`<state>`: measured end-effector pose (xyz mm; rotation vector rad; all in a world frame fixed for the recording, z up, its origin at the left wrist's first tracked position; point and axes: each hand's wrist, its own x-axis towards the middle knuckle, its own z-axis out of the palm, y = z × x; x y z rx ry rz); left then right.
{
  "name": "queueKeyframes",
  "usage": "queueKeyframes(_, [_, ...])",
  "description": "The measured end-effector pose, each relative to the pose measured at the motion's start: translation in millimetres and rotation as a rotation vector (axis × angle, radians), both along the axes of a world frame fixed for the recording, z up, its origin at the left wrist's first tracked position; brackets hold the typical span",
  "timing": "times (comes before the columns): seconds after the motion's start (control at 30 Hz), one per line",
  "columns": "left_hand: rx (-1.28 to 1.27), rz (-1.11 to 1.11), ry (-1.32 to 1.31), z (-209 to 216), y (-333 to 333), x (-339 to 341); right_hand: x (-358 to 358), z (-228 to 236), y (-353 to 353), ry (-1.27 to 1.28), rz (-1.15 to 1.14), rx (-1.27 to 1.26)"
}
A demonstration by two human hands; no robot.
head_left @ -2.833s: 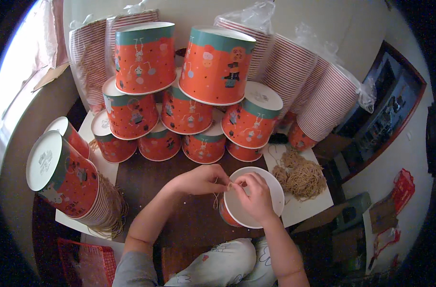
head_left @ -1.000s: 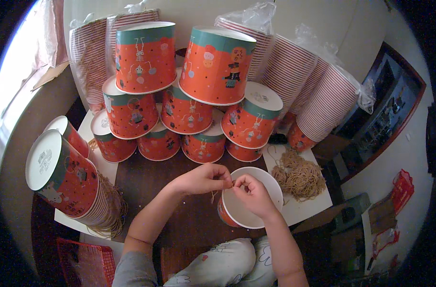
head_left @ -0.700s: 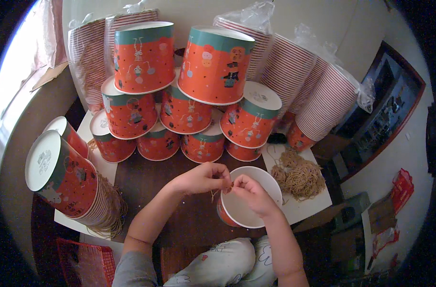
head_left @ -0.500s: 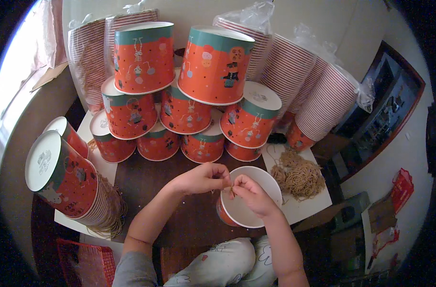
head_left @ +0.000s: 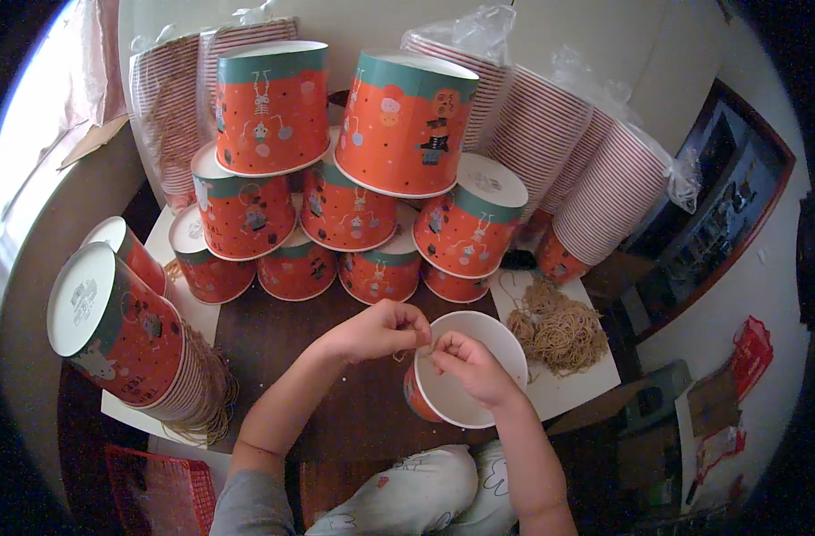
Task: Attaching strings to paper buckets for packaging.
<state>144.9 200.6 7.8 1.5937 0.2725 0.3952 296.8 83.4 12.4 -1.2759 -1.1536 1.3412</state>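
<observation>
An open paper bucket, white inside and orange outside, stands upright on the dark tabletop in front of me. At its left rim my left hand is closed in a pinch on a thin tan string, only a short bit of which shows. My right hand reaches over the bucket's mouth, thumb and forefinger pinched on the string close to the same rim. The fingers hide most of the string between them. A tangled heap of tan string lies just right of the bucket.
Upturned orange-and-green buckets form a pyramid behind my hands. Tall nested stacks in clear plastic lean at the back. Left stands a nested stack with strings hanging from it; a red basket sits below the table's left edge.
My fingertips have drawn slightly apart at the bucket's rim, with the right hand shifting a little downward. The buckets and the string heap stay where they were.
</observation>
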Motion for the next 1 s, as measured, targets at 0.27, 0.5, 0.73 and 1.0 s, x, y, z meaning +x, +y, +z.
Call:
queueKeyframes(0.27, [-0.067,0.038,-0.031,-8.3,3.4,3.8,1.1,-0.8,-0.9,-0.032,0.009,-0.014])
queueKeyframes(0.5, [-0.003,0.085,-0.041,-11.7,4.0,6.6,3.8,-1.3,-3.2,-0.107,0.01,0.092])
queueKeyframes(0.73, [0.088,0.105,-0.019,-14.1,2.5,8.1,5.4,-1.4,-4.8,-0.22,0.017,0.197])
queueKeyframes(1.0, [0.534,0.064,-0.226,1.5,5.7,-4.6,-3.6,23.8,-10.4,0.048,-0.209,0.175])
